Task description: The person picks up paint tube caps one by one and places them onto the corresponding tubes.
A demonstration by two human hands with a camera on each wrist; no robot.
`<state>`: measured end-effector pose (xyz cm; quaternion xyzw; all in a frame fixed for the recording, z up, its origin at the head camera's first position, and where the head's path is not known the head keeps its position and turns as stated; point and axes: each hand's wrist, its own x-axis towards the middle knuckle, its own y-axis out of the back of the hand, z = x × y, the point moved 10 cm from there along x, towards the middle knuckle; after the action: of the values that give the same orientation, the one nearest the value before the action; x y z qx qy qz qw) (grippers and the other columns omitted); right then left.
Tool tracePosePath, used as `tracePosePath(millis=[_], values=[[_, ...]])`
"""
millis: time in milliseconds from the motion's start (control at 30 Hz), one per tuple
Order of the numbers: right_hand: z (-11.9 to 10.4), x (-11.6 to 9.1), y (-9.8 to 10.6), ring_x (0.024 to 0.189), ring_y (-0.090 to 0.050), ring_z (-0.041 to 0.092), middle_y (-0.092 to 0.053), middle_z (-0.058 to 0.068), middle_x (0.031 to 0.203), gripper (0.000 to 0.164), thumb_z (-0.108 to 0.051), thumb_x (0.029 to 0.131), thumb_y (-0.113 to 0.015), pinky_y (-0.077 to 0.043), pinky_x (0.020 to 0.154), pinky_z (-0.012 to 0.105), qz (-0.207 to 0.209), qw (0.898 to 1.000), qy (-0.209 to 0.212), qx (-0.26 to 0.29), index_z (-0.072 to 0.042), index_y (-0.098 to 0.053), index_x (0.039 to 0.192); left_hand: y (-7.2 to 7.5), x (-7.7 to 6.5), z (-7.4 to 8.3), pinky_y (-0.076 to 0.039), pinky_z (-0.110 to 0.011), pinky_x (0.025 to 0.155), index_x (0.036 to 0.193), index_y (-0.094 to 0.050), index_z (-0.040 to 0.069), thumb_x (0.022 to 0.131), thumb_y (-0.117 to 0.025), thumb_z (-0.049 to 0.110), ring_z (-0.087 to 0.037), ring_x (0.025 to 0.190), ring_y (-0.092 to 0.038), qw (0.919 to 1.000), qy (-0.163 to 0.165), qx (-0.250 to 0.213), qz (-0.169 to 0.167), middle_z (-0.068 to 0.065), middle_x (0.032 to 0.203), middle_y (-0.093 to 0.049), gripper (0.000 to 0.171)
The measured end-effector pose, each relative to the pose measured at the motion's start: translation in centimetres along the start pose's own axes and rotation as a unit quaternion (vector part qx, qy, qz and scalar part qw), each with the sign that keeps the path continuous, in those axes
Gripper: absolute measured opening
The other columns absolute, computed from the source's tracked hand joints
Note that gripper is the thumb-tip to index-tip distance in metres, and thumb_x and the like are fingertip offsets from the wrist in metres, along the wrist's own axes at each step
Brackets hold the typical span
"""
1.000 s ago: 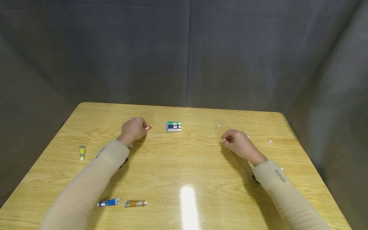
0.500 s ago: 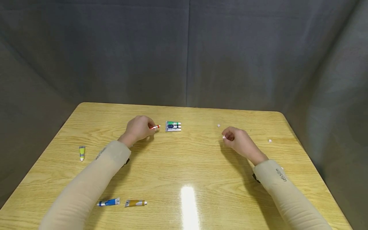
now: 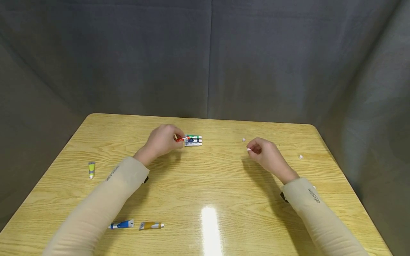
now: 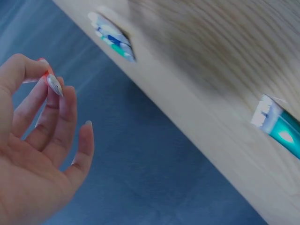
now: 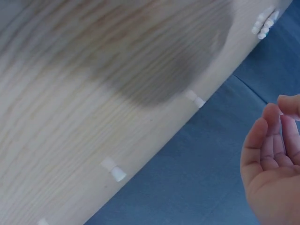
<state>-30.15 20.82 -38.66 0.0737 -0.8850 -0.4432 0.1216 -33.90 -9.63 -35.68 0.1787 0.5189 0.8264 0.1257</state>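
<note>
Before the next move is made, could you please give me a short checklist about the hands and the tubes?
1. Left hand holds the red tube: ok.
2. Right hand pinches a white piece: ok.
3. Three tubes lie side by side: ok.
4. The red tube laid down beside them: not ok, it is in the air.
5. The red tube capped: cannot tell, too small.

Wood-grain tbl [image 3: 205, 177]. From ctr: 3 tubes [image 3: 193, 140] (green, dk blue, white) abreast, 12 o'clock; lime tube [image 3: 91, 170] approx. 9; blue tube [image 3: 122, 224], ochre tube [image 3: 150, 225] approx. 8; sm. white pcs [image 3: 243, 139] 1–2, 2–3, 3.
</note>
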Motion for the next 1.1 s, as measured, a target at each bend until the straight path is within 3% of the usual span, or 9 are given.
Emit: tracePosePath(millis=[200, 600, 767, 1100], values=[[-1.7, -0.2, 0.3, 0.084, -0.065, 0.020, -0.072, 0.011, 0.096, 0.013, -0.003, 0.095, -0.069, -0.056, 0.079, 0.035, 0.020, 0.999, 0.026, 0.009, 0.000, -0.072, 0.107, 0.2, -0.5, 2.8, -0.047, -0.027, 0.064, 0.099, -0.082, 0.012, 0.082, -0.074, 0.009, -0.013, 0.073, -0.064, 0.9991, -0.042, 0.001, 0.002, -0.002, 0.094, -0.077, 0.019], [-5.4, -1.5, -0.3, 0.084, -0.066, 0.016, -0.072, 0.004, 0.096, 0.010, -0.006, 0.094, -0.073, -0.058, 0.081, 0.043, 0.032, 0.996, 0.071, 0.031, -0.008, -0.075, 0.103, 0.1, -2.0, 7.9, -0.047, -0.024, 0.063, 0.093, -0.082, 0.014, 0.080, -0.073, 0.005, -0.006, 0.067, -0.059, 0.9902, -0.138, 0.016, 0.017, 0.003, 0.084, -0.072, 0.018], [-7.3, -2.1, -0.4, 0.082, -0.066, 0.013, -0.073, 0.002, 0.093, 0.009, -0.004, 0.092, -0.074, -0.057, 0.077, 0.038, 0.045, 0.993, 0.104, 0.037, -0.008, -0.076, 0.100, 0.1, -2.7, 9.8, -0.048, -0.025, 0.066, 0.091, -0.082, 0.013, 0.079, -0.074, 0.005, -0.004, 0.065, -0.060, 0.9838, -0.177, 0.012, 0.026, 0.004, 0.083, -0.071, 0.016], [-10.4, -3.2, -0.4, 0.078, -0.064, 0.009, -0.073, 0.002, 0.090, 0.009, -0.004, 0.090, -0.077, -0.058, 0.073, 0.035, 0.067, 0.982, 0.170, 0.050, -0.010, -0.075, 0.096, -0.2, -3.5, 12.0, -0.050, -0.024, 0.067, 0.093, -0.082, 0.013, 0.081, -0.077, 0.007, -0.008, 0.071, -0.065, 0.9787, -0.204, 0.007, 0.024, 0.003, 0.090, -0.076, 0.014]])
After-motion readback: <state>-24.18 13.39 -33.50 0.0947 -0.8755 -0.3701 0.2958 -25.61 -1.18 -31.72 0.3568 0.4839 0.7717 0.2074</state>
